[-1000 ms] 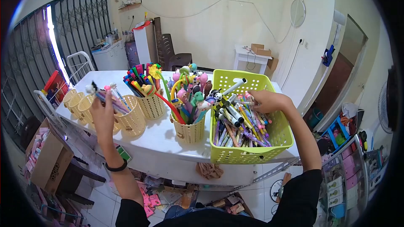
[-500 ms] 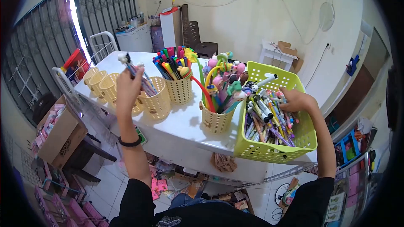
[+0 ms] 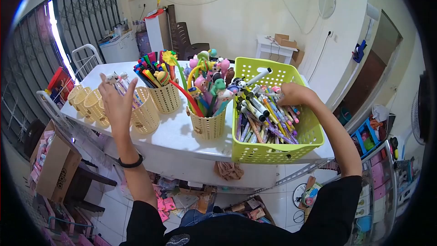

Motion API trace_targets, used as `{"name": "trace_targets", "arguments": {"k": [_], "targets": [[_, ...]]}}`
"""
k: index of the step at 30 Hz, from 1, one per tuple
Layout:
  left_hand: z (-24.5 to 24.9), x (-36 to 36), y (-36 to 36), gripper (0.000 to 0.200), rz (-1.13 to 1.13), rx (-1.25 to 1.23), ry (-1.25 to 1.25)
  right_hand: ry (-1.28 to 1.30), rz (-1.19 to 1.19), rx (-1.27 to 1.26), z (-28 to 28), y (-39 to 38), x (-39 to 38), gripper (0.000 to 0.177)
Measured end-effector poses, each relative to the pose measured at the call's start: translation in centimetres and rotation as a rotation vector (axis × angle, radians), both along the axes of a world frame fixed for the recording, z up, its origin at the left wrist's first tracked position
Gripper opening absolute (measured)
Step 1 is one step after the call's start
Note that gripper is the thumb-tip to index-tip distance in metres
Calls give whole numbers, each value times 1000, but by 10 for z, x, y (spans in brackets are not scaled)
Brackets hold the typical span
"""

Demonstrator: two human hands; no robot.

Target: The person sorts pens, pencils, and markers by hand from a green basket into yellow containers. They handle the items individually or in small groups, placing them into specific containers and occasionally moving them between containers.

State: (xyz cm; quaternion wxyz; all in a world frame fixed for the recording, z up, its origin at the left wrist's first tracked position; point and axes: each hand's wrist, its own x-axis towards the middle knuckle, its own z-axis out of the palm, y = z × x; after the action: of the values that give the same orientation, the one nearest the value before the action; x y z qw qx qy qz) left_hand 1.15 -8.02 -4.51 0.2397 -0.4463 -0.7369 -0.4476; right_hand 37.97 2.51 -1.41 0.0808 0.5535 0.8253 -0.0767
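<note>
My left hand (image 3: 119,102) is at a cream woven plastic cup (image 3: 145,114), thumb and fingers spread apart around a few slim pens (image 3: 122,86) with white figure tops that stand in it. My right hand (image 3: 296,94) reaches into a lime-green perforated basket (image 3: 277,154) heaped with pens (image 3: 273,120). Its fingers are curled round pens near the right side, fingertips partly hidden. Between the hands stands a cream cup (image 3: 208,127) full of animal-topped pens (image 3: 218,84). Behind it, another cup (image 3: 167,100) holds coloured markers (image 3: 148,70).
Several cream cups (image 3: 93,105) line the left end of the white table (image 3: 180,141). A cardboard box (image 3: 59,168) of pink items sits on a dark stool at lower left. A brown bag (image 3: 229,171) hangs below the front edge. A wall mirror (image 3: 327,3) is at the back.
The bunch of pens in my left hand has gone down into the cup, and the fingers have spread. My right hand stays in the basket. The view has shifted to the right.
</note>
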Motion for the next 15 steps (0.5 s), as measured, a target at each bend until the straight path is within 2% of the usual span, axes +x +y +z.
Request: {"name": "trace_targets", "arguments": {"k": [1, 3, 5, 6, 9, 10, 11, 13, 14, 15], "targets": [[-3, 0, 4, 77, 72, 151, 44, -3, -6, 4, 2, -3, 0, 40], [-3, -1, 11, 85, 110, 154, 60, 27, -14, -19, 10, -7, -3, 39], [-5, -4, 17, 79, -91, 437, -9, 45, 4, 66, 7, -8, 2, 38], [-5, -2, 18, 72, -225, 487, -163, 64, 23, 146, 5, -7, 4, 37], [-9, -10, 16, 69, -247, 396, -197, 205, 24, 211, 3, -3, 12, 34], [-9, -14, 10, 64, -103, 130, -104, 205, 30, 212, 3, -4, 15, 34], [-11, -18, 11, 64, -98, 130, -103, 308, 41, 261, 4, -6, 18, 31], [-13, -18, 14, 58, -275, 356, -198, 410, 55, 310, 8, -18, 18, 29], [-12, -10, 14, 54, -347, 545, -365, 725, 32, 180, 12, -29, 16, 30], [-10, -8, 13, 54, -346, 544, -367, 1035, 6, 42, 16, -37, 15, 33]]}}
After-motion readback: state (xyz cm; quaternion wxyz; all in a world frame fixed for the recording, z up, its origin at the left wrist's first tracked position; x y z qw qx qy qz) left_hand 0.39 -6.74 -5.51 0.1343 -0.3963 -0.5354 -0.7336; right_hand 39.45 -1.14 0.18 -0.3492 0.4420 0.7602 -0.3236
